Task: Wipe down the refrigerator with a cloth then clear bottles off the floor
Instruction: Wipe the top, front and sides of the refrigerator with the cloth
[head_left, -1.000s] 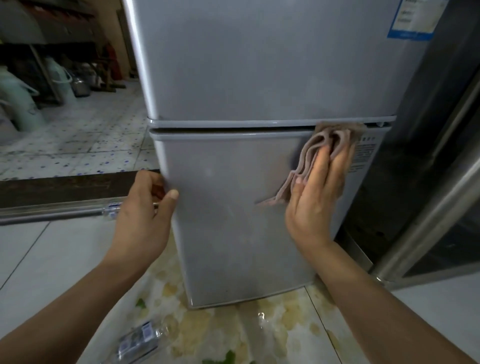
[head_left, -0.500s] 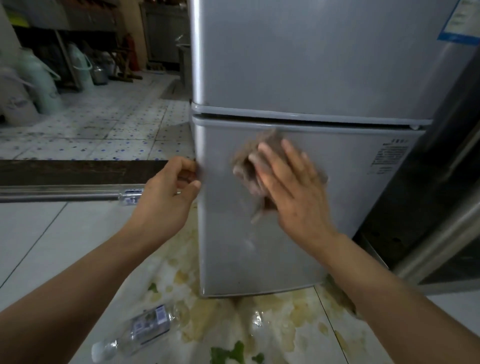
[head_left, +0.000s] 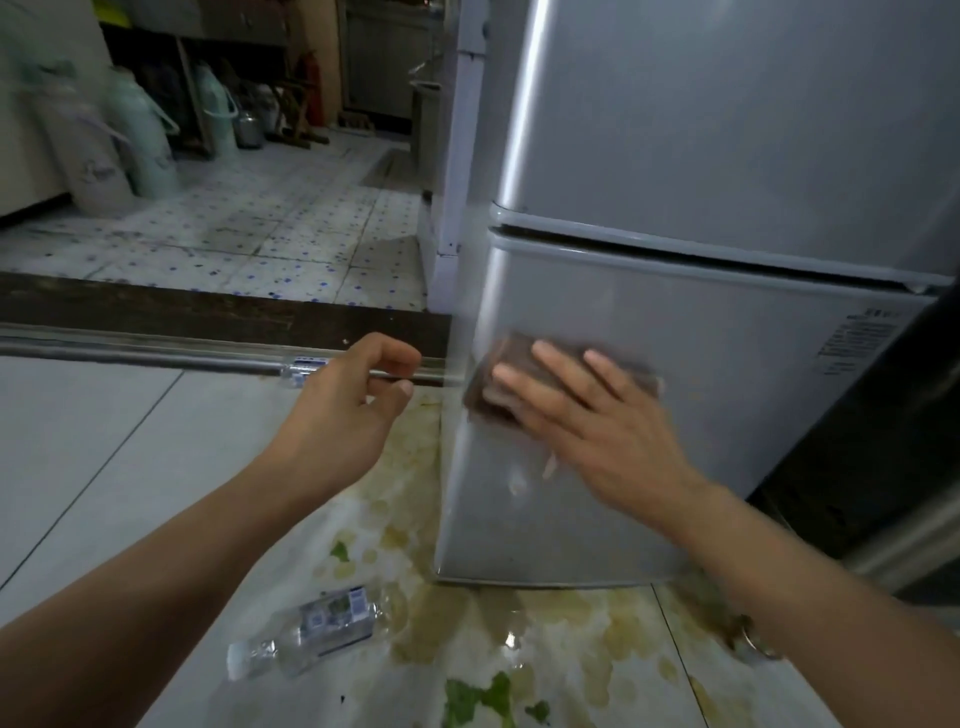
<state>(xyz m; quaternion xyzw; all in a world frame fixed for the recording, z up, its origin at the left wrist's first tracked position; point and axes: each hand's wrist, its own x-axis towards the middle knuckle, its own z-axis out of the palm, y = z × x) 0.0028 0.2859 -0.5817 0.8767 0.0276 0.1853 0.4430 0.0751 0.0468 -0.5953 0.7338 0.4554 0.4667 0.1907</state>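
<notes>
My right hand (head_left: 597, 415) presses the cloth (head_left: 498, 384) flat, fingers spread, on the fridge (head_left: 727, 364) lower door near its left edge. My left hand (head_left: 343, 410) hangs loosely curled, empty. I should press evenly, overlapping strokes. A bottle (head_left: 317, 631) lies below the fridge.

Two bare forearms, no sleeves anywhere in view, uncovered from the lower frame edge up to the wrists. No gloves, no watch, no bracelet, no rings visible on either hand. Left hand (head_left: 347, 415) sharp enough to show knuckles and a short thumbnail. Right hand (head_left: 597, 431) smeared by motion blur, four fingers and their knuckles just readable, nails short, finer detail impossible to tell. Nothing else of the person in frame.
</notes>
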